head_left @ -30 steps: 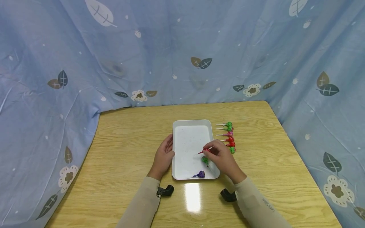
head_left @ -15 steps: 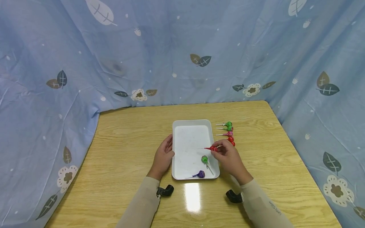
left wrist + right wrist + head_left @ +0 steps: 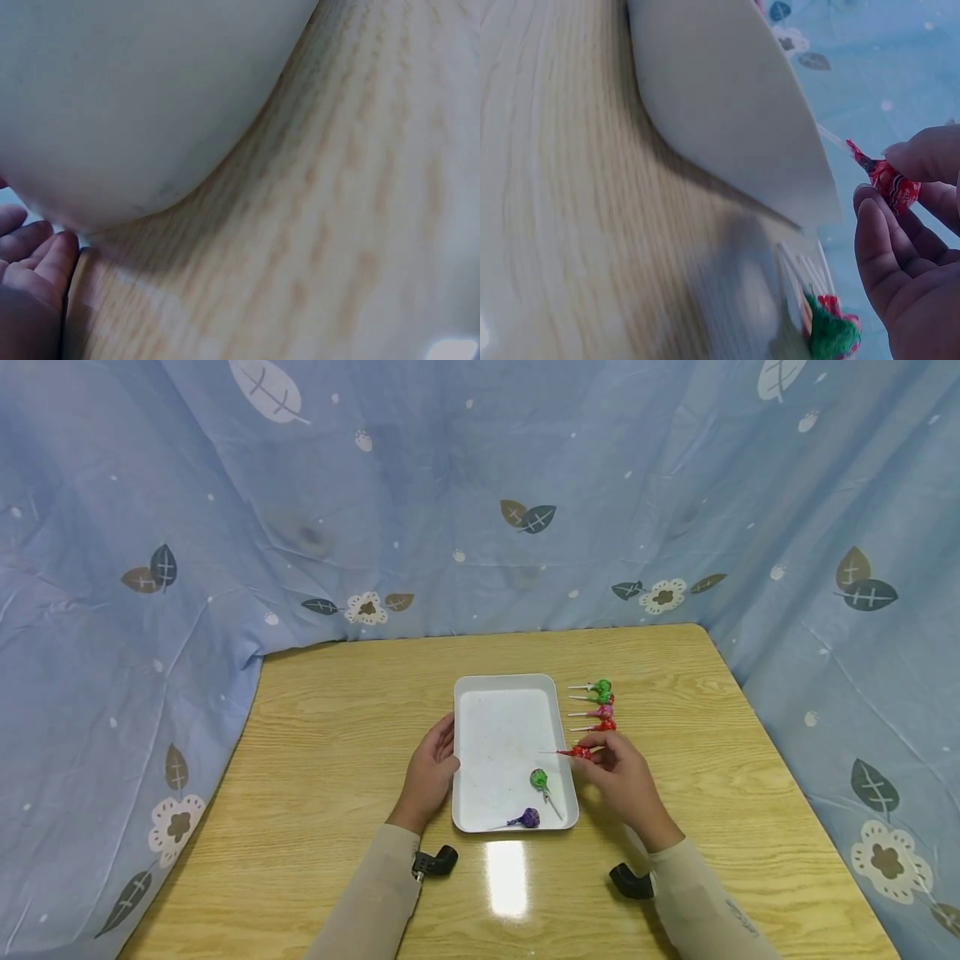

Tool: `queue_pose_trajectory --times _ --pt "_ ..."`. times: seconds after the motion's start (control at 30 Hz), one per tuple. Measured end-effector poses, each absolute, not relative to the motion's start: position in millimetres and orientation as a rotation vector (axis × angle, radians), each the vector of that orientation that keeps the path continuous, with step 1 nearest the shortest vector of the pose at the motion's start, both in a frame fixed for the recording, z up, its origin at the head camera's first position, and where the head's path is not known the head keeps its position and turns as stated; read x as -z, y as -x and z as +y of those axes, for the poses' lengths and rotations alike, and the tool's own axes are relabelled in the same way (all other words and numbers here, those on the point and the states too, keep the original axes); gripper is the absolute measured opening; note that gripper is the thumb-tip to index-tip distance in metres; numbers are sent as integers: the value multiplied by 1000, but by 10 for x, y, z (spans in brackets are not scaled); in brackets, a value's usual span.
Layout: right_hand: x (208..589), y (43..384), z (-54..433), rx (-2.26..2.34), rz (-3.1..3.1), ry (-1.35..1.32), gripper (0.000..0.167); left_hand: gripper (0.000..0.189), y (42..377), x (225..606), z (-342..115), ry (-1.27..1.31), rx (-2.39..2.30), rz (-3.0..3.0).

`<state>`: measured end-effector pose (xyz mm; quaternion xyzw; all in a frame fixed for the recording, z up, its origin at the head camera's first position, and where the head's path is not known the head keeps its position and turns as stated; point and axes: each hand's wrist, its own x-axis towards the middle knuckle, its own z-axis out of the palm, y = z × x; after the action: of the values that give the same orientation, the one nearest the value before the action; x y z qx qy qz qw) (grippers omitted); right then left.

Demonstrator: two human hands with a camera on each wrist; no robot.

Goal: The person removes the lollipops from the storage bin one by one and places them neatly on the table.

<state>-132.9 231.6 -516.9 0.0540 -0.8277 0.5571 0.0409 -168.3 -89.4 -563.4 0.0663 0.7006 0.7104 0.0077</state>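
My right hand point(image 3: 618, 772) pinches a red-wrapped lollipop point(image 3: 895, 186) by its candy end between thumb and fingers. It is over the right rim of a white tray point(image 3: 495, 718), the stick pointing left across the tray. My left hand point(image 3: 431, 770) rests against the tray's left side, fingers along the outer wall point(image 3: 150, 112). Inside the tray lie a green lollipop point(image 3: 538, 778) and a purple lollipop point(image 3: 529, 817). Right of the tray is a row of lollipops, sticks to the left: green ones point(image 3: 603, 686), a pink one point(image 3: 606, 712) and a red one point(image 3: 607, 725). My right hand hides the row's near end.
All this is on a wooden table point(image 3: 337, 718). A blue patterned curtain point(image 3: 450, 485) hangs behind and at both sides. Black wrist cameras point(image 3: 437, 861) sit at both sleeves. In the right wrist view, a green-and-red wrapped lollipop point(image 3: 832, 334) lies close below the hand.
My right hand has moved right with the red lollipop, from over the tray's inside to its right rim, uncovering the green lollipop. My left hand and the tray have stayed in place.
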Motion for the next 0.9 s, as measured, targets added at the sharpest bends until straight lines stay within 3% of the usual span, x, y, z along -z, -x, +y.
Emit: queue_pose_trajectory --times 0.9 --pt "5288 1247 2648 -1633 -2519 -67 24 77 1707 5661 -900 -223 -2232 2179"
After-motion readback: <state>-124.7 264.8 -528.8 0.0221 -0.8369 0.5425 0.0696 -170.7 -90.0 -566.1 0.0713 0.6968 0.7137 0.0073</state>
